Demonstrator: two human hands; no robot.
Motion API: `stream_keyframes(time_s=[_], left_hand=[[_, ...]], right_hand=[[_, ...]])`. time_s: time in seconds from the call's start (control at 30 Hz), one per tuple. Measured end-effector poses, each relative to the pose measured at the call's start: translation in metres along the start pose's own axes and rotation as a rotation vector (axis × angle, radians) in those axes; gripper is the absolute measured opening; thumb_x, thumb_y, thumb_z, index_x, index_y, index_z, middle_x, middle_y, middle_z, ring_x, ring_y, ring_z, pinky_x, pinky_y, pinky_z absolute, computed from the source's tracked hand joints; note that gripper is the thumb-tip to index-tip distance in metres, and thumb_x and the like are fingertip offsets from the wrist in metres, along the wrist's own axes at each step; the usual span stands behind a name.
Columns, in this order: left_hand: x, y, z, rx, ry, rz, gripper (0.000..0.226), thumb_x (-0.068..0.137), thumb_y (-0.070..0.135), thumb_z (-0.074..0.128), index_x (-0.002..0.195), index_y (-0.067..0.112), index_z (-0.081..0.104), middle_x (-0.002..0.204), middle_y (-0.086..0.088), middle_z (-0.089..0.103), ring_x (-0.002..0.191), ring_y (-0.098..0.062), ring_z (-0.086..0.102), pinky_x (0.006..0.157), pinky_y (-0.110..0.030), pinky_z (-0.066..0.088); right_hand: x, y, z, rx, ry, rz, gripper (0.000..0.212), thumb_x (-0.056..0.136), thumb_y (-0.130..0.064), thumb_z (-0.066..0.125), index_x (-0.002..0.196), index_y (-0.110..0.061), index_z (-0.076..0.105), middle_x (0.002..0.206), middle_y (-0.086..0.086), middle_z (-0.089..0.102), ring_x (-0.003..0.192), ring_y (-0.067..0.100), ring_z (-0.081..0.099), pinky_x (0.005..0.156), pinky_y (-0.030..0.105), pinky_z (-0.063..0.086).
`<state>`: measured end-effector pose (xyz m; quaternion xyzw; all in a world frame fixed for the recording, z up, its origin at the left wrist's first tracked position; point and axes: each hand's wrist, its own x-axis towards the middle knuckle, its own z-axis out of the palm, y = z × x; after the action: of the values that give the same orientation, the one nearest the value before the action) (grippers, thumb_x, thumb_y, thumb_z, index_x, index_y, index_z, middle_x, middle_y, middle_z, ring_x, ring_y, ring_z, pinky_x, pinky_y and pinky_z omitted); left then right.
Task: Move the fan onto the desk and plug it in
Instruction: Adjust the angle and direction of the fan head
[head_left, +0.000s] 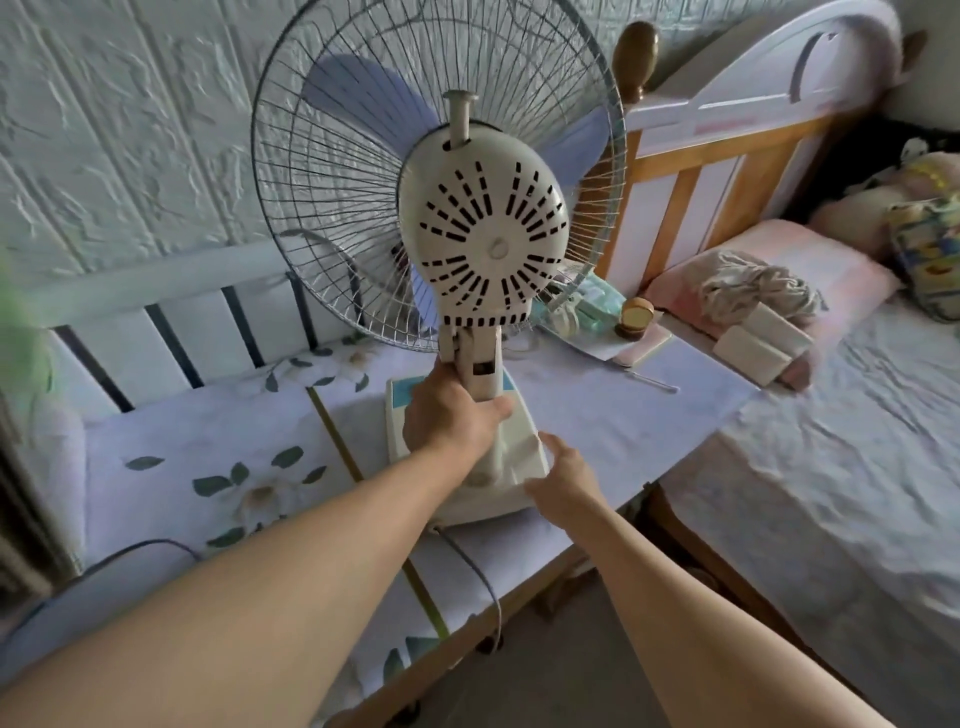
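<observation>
A white table fan (488, 244) with pale blue blades and a wire cage stands with its back to me on the desk (623, 415), which is covered by a pale cloth. My left hand (452, 415) grips the fan's neck just above the base. My right hand (561, 478) rests with relaxed fingers against the right rear side of the fan's base (511, 457). The fan's grey cord (478, 577) runs from the back of the base over the desk's front edge; its plug is out of sight.
A small round wooden item (636, 317), a notebook (641, 349) and a wrapped packet (597, 304) lie behind the fan on the right. A bed (831, 441) with pillows stands at the right. A white slatted rail (171, 332) and a flowered cloth (208, 467) lie to the left.
</observation>
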<state>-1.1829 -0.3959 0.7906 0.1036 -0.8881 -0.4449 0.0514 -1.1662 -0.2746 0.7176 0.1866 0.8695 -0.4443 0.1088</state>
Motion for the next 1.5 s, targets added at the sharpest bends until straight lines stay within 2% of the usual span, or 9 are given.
stream_keyframes(time_s=[0.1, 0.23, 0.53, 0.67, 0.87, 1.03, 1.23, 1.33, 1.5], left_hand=[[0.010, -0.009, -0.015, 0.011, -0.074, 0.022, 0.056, 0.067, 0.033, 0.078, 0.116, 0.015, 0.057, 0.117, -0.006, 0.068, 0.106, -0.027, 0.064, 0.082, -0.028, 0.047], [0.031, -0.026, -0.043, 0.058, -0.214, 0.070, 0.056, 0.065, 0.031, 0.080, 0.115, 0.016, 0.060, 0.117, -0.004, 0.067, 0.106, -0.024, 0.062, 0.084, -0.025, 0.045], [0.070, -0.049, -0.087, -0.002, -0.516, 0.171, 0.052, 0.064, 0.015, 0.082, 0.111, 0.013, 0.059, 0.113, -0.007, 0.068, 0.107, -0.026, 0.061, 0.098, -0.046, 0.048], [0.055, -0.055, -0.077, -0.062, -0.394, 0.135, 0.056, 0.067, 0.024, 0.080, 0.113, 0.026, 0.048, 0.103, 0.008, 0.061, 0.101, -0.018, 0.059, 0.091, -0.033, 0.045], [0.010, -0.061, -0.031, -0.142, -0.009, -0.255, 0.066, 0.072, 0.039, 0.072, 0.124, 0.018, 0.037, 0.123, -0.007, 0.059, 0.108, -0.030, 0.059, 0.075, -0.032, 0.040], [0.017, -0.067, -0.010, -0.162, 0.200, -0.175, 0.057, 0.075, 0.037, 0.071, 0.121, 0.023, 0.040, 0.119, -0.003, 0.061, 0.106, -0.030, 0.060, 0.077, -0.038, 0.045], [0.023, -0.087, -0.013, -0.091, 0.201, -0.014, 0.046, 0.066, 0.039, 0.074, 0.090, 0.038, 0.036, 0.082, 0.015, 0.050, 0.076, -0.017, 0.049, 0.067, -0.030, 0.041], [0.037, -0.093, -0.020, -0.108, 0.104, 0.043, 0.052, 0.064, 0.035, 0.078, 0.104, 0.030, 0.046, 0.098, 0.010, 0.059, 0.089, -0.020, 0.058, 0.079, -0.036, 0.051], [0.062, -0.092, -0.037, -0.114, -0.122, 0.069, 0.073, 0.063, 0.026, 0.082, 0.126, 0.025, 0.046, 0.122, 0.001, 0.061, 0.106, -0.022, 0.058, 0.096, -0.041, 0.047]], right_hand=[[-0.007, -0.002, 0.008, -0.022, -0.039, 0.009, 0.061, 0.083, -0.004, 0.051, 0.139, -0.025, 0.036, 0.123, 0.010, 0.052, 0.102, 0.028, 0.059, 0.063, 0.028, 0.051], [-0.018, -0.015, 0.032, -0.005, -0.081, 0.023, 0.058, 0.084, -0.011, 0.054, 0.137, -0.018, 0.032, 0.106, 0.003, 0.054, 0.099, 0.026, 0.058, 0.083, 0.038, 0.054], [-0.032, -0.031, 0.087, 0.147, -0.011, 0.117, 0.065, 0.079, -0.018, 0.058, 0.135, -0.023, 0.024, 0.085, -0.003, 0.044, 0.086, 0.021, 0.051, 0.078, 0.038, 0.054], [-0.025, -0.036, 0.068, 0.140, 0.025, 0.114, 0.069, 0.079, -0.019, 0.066, 0.136, -0.022, 0.028, 0.108, 0.004, 0.046, 0.097, 0.022, 0.052, 0.070, 0.027, 0.051], [0.031, -0.046, 0.031, -0.033, 0.216, -0.048, 0.070, 0.084, -0.028, 0.061, 0.144, -0.017, 0.027, 0.136, 0.020, 0.040, 0.126, 0.037, 0.041, 0.105, 0.043, 0.034], [0.083, -0.045, 0.032, 0.063, 0.123, -0.103, 0.066, 0.083, -0.035, 0.063, 0.141, -0.018, 0.037, 0.136, 0.018, 0.044, 0.121, 0.032, 0.049, 0.097, 0.042, 0.047], [0.114, -0.039, 0.029, 0.241, 0.086, -0.133, 0.068, 0.075, -0.024, 0.076, 0.134, -0.007, 0.048, 0.125, 0.012, 0.056, 0.108, 0.024, 0.055, 0.079, 0.029, 0.046], [0.112, -0.034, 0.021, 0.271, 0.081, -0.121, 0.044, 0.071, -0.015, 0.078, 0.110, -0.001, 0.063, 0.090, 0.008, 0.055, 0.078, 0.021, 0.048, 0.058, 0.026, 0.033], [0.088, -0.019, 0.011, 0.205, 0.188, -0.036, 0.042, 0.069, -0.019, 0.078, 0.106, -0.003, 0.065, 0.090, 0.008, 0.055, 0.079, 0.020, 0.052, 0.071, 0.041, 0.049]])
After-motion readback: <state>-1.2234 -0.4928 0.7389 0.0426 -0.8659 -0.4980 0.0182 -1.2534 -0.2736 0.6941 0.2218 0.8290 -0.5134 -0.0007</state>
